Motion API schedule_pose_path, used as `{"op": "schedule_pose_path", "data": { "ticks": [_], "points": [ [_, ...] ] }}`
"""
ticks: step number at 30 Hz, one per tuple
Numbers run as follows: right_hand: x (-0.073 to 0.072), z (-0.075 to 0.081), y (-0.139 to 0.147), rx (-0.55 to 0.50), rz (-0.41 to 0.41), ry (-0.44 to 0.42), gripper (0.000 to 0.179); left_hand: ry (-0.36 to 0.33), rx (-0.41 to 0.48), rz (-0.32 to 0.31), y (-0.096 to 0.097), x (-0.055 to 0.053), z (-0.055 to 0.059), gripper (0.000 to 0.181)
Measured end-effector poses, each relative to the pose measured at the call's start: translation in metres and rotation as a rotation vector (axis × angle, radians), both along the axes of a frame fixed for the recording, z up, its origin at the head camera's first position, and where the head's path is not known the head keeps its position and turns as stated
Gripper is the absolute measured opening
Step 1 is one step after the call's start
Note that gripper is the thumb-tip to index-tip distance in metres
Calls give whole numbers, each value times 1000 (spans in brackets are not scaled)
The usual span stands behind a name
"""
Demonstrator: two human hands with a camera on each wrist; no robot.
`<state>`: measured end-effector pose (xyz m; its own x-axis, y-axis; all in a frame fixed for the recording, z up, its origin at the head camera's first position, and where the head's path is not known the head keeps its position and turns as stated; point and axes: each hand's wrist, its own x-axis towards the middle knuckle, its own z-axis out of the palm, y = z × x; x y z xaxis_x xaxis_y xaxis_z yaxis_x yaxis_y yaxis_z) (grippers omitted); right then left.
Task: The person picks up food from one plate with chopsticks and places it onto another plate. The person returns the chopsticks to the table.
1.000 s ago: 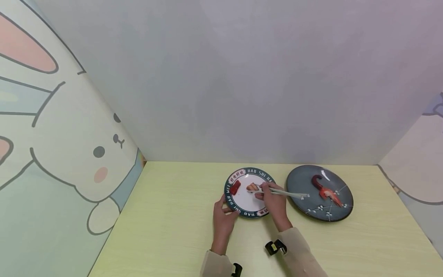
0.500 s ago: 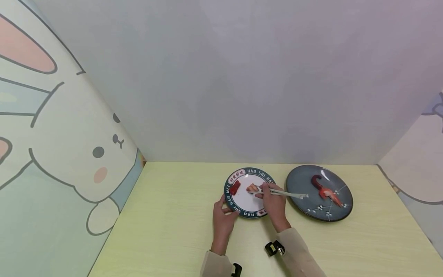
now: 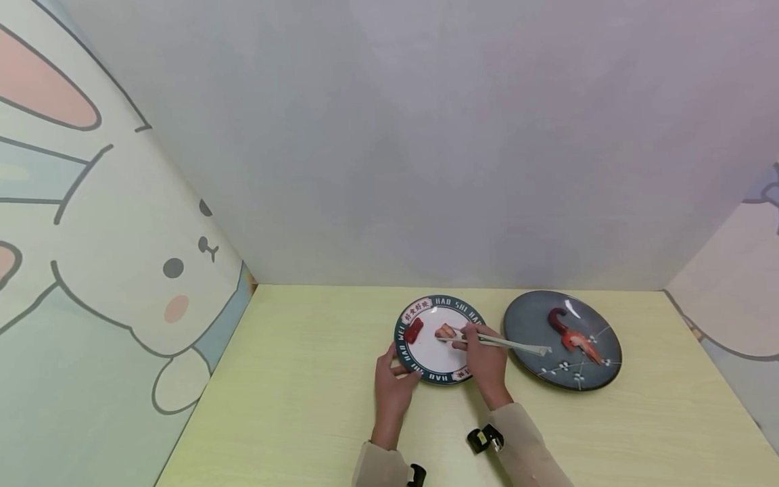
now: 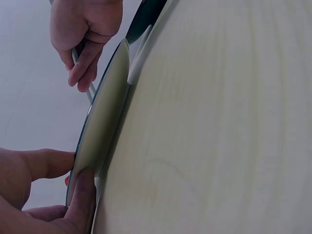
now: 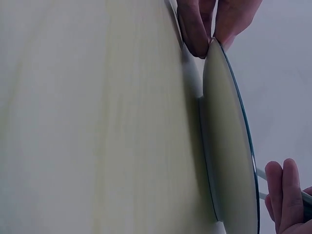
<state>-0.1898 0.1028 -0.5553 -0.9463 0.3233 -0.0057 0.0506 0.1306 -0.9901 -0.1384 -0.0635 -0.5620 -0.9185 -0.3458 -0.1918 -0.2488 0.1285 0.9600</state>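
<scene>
My left hand (image 3: 394, 391) pinches the lower-left rim of a white plate (image 3: 433, 353) with a dark green lettered border. In the left wrist view, thumb and fingers (image 4: 82, 197) lie on opposite faces of that rim. My right hand (image 3: 488, 362) holds a pair of pale chopsticks (image 3: 514, 345) over the plate's right side. Their tips meet a small orange-and-white piece of food (image 3: 445, 331) near the plate's middle. Left of it lies a glossy red piece of food (image 3: 414, 330). The right wrist view shows mostly the plate's underside (image 5: 224, 131), the chopsticks mostly hidden.
A dark grey-blue plate (image 3: 529, 318) with a white blossom pattern stands close on the right. A red octopus-tentacle-like piece (image 3: 556, 320) and an orange shrimp-like piece (image 3: 581, 342) lie on it. The pale wooden table (image 3: 304, 379) meets a grey wall (image 3: 389, 169) behind.
The chopsticks and the orange-and-white piece have shifted slightly right, with the chopsticks' rear ends swinging a little toward me. My left hand and both plates look still.
</scene>
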Motion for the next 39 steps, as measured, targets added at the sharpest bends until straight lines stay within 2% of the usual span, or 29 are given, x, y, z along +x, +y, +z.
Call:
{"op": "schedule_pose_path", "data": {
  "ticks": [6, 19, 31, 39],
  "points": [
    [-1, -3, 3, -90, -24, 35, 31, 6, -1, 3, 0, -1, -2, 78],
    [1, 3, 6, -223, -69, 27, 33, 2, -2, 0, 0, -1, -2, 78],
    [3, 11, 15, -197, -72, -69, 35, 6, -4, 3, 1, 0, 1, 78],
    [5, 15, 19, -233, -83, -68, 39, 7, -1, 0, 1, -1, 0, 78]
  ]
}}
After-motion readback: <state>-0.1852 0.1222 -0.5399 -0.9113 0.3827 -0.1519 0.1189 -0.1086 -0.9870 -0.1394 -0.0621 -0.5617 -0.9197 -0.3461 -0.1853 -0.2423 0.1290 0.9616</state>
